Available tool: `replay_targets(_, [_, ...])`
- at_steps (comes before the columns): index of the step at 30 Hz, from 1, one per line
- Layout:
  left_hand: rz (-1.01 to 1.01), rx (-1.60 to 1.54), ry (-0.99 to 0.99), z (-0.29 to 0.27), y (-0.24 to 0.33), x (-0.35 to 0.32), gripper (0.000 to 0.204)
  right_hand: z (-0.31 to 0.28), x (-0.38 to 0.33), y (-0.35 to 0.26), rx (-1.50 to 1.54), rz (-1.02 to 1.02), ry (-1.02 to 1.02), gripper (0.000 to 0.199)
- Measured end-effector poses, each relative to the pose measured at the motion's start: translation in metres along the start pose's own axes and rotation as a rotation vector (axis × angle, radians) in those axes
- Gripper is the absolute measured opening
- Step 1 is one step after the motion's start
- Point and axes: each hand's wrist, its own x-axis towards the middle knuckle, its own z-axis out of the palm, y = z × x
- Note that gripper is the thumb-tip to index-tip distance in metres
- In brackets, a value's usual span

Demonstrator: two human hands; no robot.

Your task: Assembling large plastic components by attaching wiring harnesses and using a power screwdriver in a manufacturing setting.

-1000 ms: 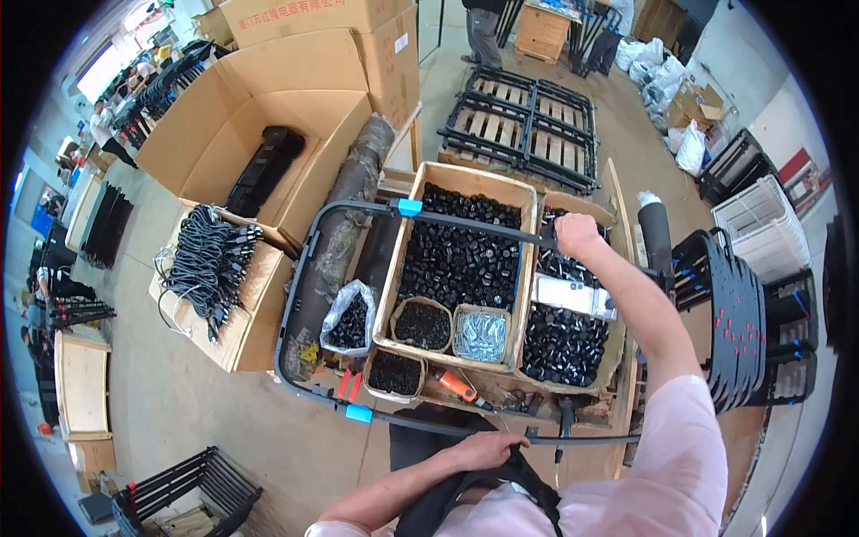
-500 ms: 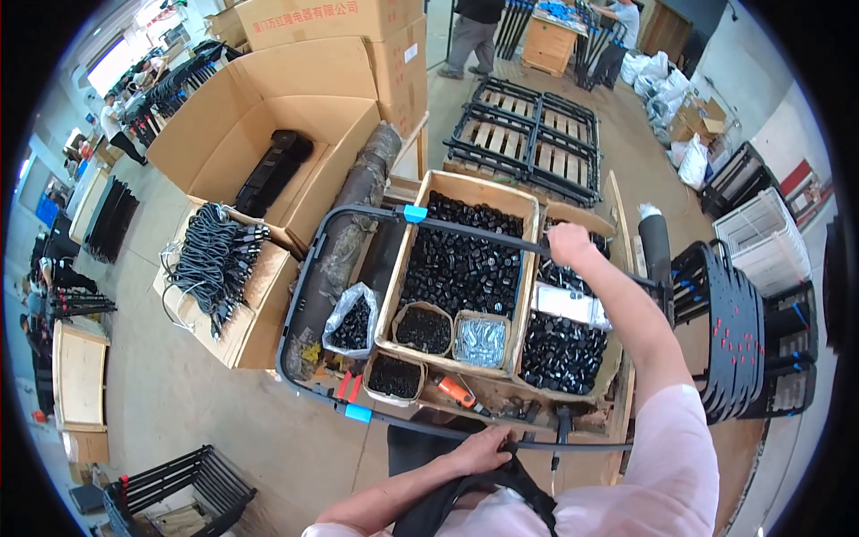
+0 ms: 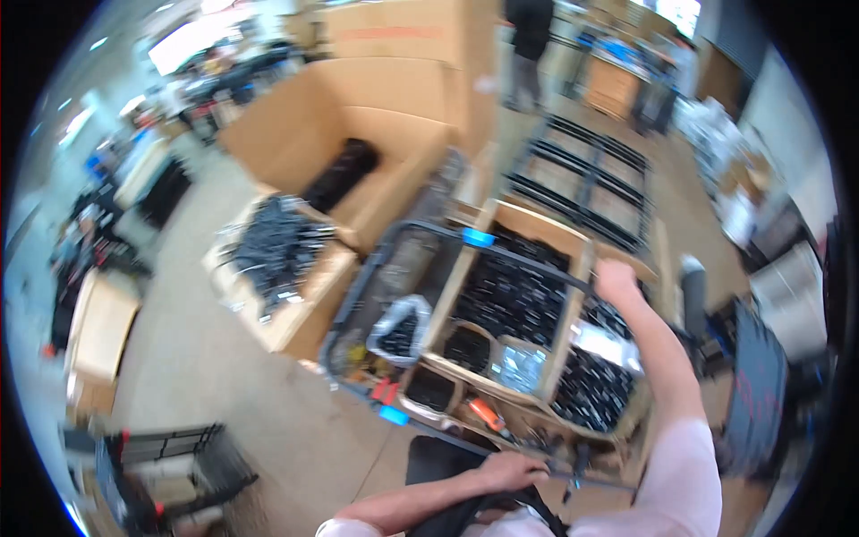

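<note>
A large black tubular frame (image 3: 535,266) with rounded corners lies across the wooden bins in front of me. Blue bands (image 3: 479,237) wrap its far and near bars. On the far bar, my right hand (image 3: 616,280) is closed around the tube, arm stretched out. My left hand (image 3: 512,472) is closed on the near bar, close to my body; its fingertips are partly hidden. Below the frame, one wooden bin (image 3: 436,345) holds small black parts (image 3: 512,297), a tub of tiny dark pieces (image 3: 467,347) and silvery screws (image 3: 521,365). Motion blurs the view.
An orange tool (image 3: 488,415) and red handles (image 3: 385,391) lie at the bench's near edge. Leftward stand an open carton (image 3: 394,192) and a box of bundled cables (image 3: 279,246). Black frames lie beyond the bins (image 3: 586,179); more stand at right (image 3: 753,385). People work at the back.
My view has swung left, so the bench and frame appear farther right and lower, tilted. Both hands stay on the frame's bars.
</note>
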Motion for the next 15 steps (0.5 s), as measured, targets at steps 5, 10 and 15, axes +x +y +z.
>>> replay_targets(5, [0.142,0.085,0.141,0.039,-0.017,0.017,0.044,0.057,-0.006,0.056,-0.06,0.078,-0.06,0.021])
replay_targets(10, [0.281,0.125,0.228,0.036,-0.026,0.01,0.072,0.025,-0.004,0.003,-0.028,-0.085,-0.037,0.023])
replay_targets(15, [0.201,0.23,0.216,0.02,-0.016,-0.003,0.06,0.051,0.016,0.005,-0.116,-0.139,-0.029,0.025])
